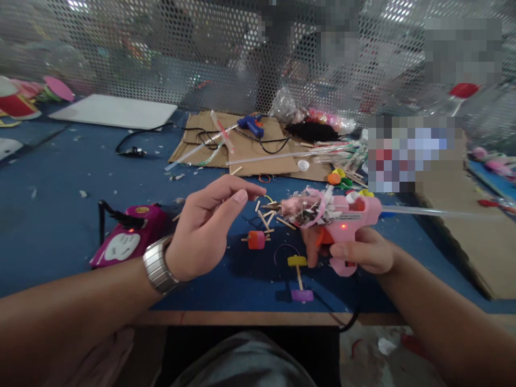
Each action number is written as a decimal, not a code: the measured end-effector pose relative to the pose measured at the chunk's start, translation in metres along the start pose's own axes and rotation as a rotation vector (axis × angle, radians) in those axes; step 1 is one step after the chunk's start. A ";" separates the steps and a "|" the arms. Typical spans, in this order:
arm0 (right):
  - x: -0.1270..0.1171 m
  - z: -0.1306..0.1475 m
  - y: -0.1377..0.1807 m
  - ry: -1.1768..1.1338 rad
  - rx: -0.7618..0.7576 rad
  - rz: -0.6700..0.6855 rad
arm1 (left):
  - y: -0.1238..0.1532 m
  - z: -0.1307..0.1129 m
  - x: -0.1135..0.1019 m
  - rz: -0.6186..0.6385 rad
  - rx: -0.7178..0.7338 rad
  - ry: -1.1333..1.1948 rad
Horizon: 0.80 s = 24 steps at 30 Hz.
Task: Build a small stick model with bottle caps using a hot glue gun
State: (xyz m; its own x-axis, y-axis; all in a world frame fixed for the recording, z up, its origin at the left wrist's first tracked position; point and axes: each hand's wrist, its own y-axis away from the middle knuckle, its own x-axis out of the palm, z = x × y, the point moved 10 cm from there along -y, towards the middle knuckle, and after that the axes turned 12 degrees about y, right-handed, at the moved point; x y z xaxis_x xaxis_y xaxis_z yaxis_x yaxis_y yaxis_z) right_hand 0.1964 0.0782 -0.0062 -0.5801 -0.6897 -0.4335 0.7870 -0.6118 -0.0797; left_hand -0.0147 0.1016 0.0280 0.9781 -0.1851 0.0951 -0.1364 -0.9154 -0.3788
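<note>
My right hand [368, 250] is wrapped round the handle of a pink hot glue gun [350, 224], whose small light glows orange. A clear glue stick [419, 212] runs out of its back, and scraps of silvery film cling round its front. Its nozzle points left, at my left hand [209, 223]. That hand has its index finger stretched out close to the nozzle tip and the thumb apart from it; I see nothing held. Below lie an orange-and-pink bottle-cap piece [256, 240] on thin sticks and a stick [299, 278] joining a yellow and a purple cap. Short wooden sticks [266, 219] are scattered under the nozzle.
A magenta power strip [129, 236] with a plug in it stands left. Behind, a blue glue gun [252, 126] rests on cardboard [266, 161], near loose caps [334, 178] and bundled sticks. A white board [115, 111] lies back left; a perforated metal screen [181, 59] closes the back.
</note>
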 end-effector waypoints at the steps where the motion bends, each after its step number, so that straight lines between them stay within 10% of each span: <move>1: -0.001 -0.003 0.001 0.012 0.020 0.000 | 0.000 -0.001 -0.001 -0.006 0.006 -0.001; 24: -0.019 0.003 -0.004 0.063 -0.010 -0.191 | 0.002 -0.004 -0.001 -0.011 0.030 -0.027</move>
State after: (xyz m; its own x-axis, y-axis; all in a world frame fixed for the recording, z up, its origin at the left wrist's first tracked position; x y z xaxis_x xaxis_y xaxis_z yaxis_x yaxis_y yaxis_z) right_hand 0.2037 0.0925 0.0053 -0.7048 -0.5361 -0.4646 0.6663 -0.7250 -0.1744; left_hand -0.0162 0.0987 0.0312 0.9834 -0.1653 0.0747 -0.1216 -0.9062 -0.4050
